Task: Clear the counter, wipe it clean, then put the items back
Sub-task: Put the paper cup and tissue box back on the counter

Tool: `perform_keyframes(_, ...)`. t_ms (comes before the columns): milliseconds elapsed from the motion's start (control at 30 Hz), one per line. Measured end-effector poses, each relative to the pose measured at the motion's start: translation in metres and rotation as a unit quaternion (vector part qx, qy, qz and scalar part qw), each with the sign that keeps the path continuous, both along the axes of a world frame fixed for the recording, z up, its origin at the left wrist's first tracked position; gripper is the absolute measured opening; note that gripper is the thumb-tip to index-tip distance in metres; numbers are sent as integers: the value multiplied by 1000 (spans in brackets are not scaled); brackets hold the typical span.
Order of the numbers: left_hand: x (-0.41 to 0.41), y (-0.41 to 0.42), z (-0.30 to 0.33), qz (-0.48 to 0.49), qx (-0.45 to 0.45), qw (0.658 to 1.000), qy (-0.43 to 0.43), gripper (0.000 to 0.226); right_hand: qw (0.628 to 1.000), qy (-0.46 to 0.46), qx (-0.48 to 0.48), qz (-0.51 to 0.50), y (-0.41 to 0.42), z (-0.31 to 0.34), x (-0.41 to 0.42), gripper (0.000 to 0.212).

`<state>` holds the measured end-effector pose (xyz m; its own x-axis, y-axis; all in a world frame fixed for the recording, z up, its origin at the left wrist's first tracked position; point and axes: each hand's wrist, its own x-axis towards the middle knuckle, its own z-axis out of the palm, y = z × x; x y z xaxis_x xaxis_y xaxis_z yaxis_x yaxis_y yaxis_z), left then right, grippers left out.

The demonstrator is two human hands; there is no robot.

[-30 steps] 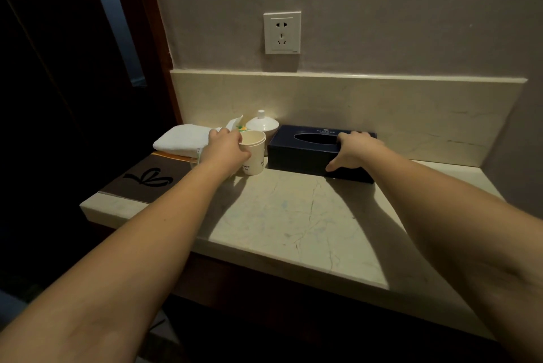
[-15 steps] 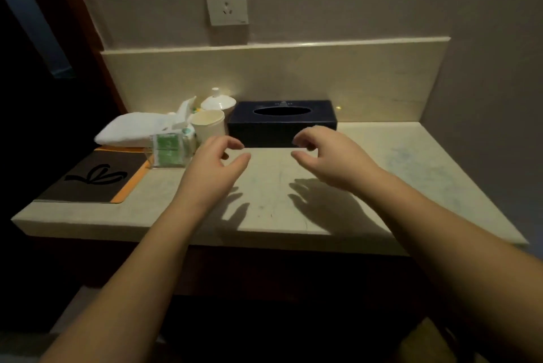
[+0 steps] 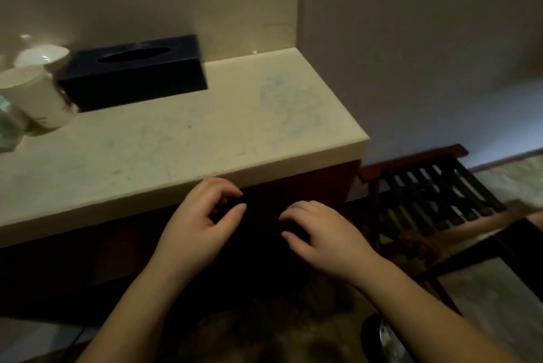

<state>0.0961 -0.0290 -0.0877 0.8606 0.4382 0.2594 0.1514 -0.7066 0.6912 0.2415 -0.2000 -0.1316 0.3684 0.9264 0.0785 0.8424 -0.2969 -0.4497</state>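
A dark tissue box (image 3: 133, 71) stands at the back of the pale stone counter (image 3: 182, 142), against the backsplash. Left of it are a white cup (image 3: 35, 98) and a white lidded pot (image 3: 41, 54); a green packet (image 3: 4, 124) shows blurred at the left edge. My left hand (image 3: 202, 224) and my right hand (image 3: 323, 236) hover side by side below the counter's front edge, in front of the dark cabinet. Their fingers hang loosely curled and hold nothing.
A dark wooden slatted rack (image 3: 440, 195) stands low at the right of the counter, on a pale floor (image 3: 499, 289). The grey wall (image 3: 411, 39) closes the counter's right end. A dark round object (image 3: 382, 336) sits at the bottom right.
Both hands let go of the cup and the tissue box, then drew back off the counter to below its front edge. The view swung right and down.
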Motion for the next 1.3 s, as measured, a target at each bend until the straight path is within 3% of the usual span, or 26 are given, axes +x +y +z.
perform_keyframes(100, 33, -40, -21, -19, 14, 998, 56, 11, 998, 17, -31, -43, -57, -24, 18, 35)
perform_keyframes(267, 91, -127, -49, -44, 42, 988, 144, 16, 990, 43, -69, -118, -170, -52, 51, 37)
perform_keyframes(633, 202, -362, -111, -150, 47, 961, 229, 21, 938, 131, -139, -289, -439, -107, 112, 32)
perform_keyframes(933, 293, -505, -130, -250, 61, 932, 255, 22, 835, 196, -125, -498, -619, -116, 134, 28)
perform_keyframes(1300, 400, -625, -145, -329, 95, 903, 261, 20, 726, 223, -62, -648, -749, -124, 169, 22)
